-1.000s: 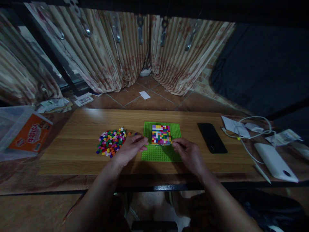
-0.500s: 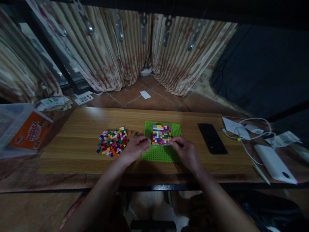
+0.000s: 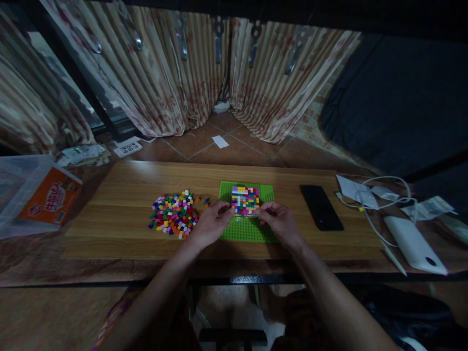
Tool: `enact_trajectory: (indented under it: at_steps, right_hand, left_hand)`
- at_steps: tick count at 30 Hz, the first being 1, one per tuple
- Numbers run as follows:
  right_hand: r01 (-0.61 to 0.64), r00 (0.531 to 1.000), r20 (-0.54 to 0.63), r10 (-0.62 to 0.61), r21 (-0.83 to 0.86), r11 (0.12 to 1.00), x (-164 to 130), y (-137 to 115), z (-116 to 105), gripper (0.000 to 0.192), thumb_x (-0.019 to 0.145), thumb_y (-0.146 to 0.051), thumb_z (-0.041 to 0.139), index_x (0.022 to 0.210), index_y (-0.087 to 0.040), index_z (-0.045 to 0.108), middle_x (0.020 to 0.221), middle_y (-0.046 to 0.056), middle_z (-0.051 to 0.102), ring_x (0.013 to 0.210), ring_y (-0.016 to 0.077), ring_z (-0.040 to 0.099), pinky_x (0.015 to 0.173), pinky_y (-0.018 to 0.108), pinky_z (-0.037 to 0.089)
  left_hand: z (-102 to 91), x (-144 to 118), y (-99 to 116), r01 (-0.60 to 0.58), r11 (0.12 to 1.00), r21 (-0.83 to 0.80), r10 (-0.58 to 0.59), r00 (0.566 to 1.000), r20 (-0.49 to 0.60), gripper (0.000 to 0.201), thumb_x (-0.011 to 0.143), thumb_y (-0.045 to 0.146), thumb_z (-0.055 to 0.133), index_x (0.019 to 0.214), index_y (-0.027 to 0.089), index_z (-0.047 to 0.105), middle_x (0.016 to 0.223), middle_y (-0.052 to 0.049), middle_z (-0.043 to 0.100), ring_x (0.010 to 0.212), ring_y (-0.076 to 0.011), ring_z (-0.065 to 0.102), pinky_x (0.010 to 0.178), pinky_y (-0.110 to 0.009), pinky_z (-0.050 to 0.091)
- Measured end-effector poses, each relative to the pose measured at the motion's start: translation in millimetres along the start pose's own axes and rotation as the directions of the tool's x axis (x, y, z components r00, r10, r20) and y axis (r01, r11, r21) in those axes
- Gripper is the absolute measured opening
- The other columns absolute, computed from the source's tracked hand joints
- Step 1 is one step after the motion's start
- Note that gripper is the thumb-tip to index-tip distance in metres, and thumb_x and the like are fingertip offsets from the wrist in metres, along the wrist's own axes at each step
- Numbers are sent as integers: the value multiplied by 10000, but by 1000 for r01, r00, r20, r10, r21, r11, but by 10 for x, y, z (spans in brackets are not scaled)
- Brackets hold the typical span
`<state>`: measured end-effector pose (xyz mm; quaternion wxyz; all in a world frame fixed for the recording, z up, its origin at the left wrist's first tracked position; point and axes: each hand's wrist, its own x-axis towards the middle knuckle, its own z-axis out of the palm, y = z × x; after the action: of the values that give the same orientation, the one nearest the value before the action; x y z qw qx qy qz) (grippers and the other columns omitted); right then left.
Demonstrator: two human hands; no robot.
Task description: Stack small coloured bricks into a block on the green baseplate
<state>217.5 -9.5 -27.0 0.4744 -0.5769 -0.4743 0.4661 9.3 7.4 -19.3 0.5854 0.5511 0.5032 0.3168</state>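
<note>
Two hands flank the brick block — any pinched piece indistinct.

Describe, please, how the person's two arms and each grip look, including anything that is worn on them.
The left grip and the right grip are ungloved human hands. The left forearm and the right forearm are bare, without sleeves. No watch, bracelet, cable or marking can be made out; the dim picture is too coarse to rule out a thin ring.
</note>
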Motion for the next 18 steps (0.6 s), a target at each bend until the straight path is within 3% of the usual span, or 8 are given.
enact_trajectory:
  at_steps: [6,10,13,18]
  right_hand:
    - [-48,999,12,47,47,998,18,2,-20,397,623,-545,770,622,-196,581,509,-41,565,406,78,450,405,213,349]
    - [-30,982,-184,33,19,999,76,23,-80,442,717,-626,652,634,-195,594,585,9,618,439,96,484,428,233,411]
    - [-4,971,-239,-14,-74,997,144,50,-68,409,740,-609,632,783,-203,658,756,45,700,647,171,630,573,288,518]
    - [99,989,-88,-121,-226,969,157,86,59,465,803,-521,622,1144,-206,630,1089,108,708,977,246,668,856,407,526]
  left_hand:
    - [-1,11,-14,-37,997,65,39,999,-28,328,806,521,592,903,210,636,761,-28,641,678,-188,590,631,-304,460]
    - [-5,2,-16,-43,998,55,44,999,-7,308,825,518,566,849,215,620,757,-28,635,690,-195,596,646,-319,473]
    - [10,-20,-21,-55,994,94,55,998,-3,319,837,518,552,863,207,617,771,-35,635,695,-191,592,638,-307,461]
    - [70,-143,64,-23,962,272,41,997,-62,337,856,488,524,955,187,640,744,-36,628,657,-184,568,599,-289,400]
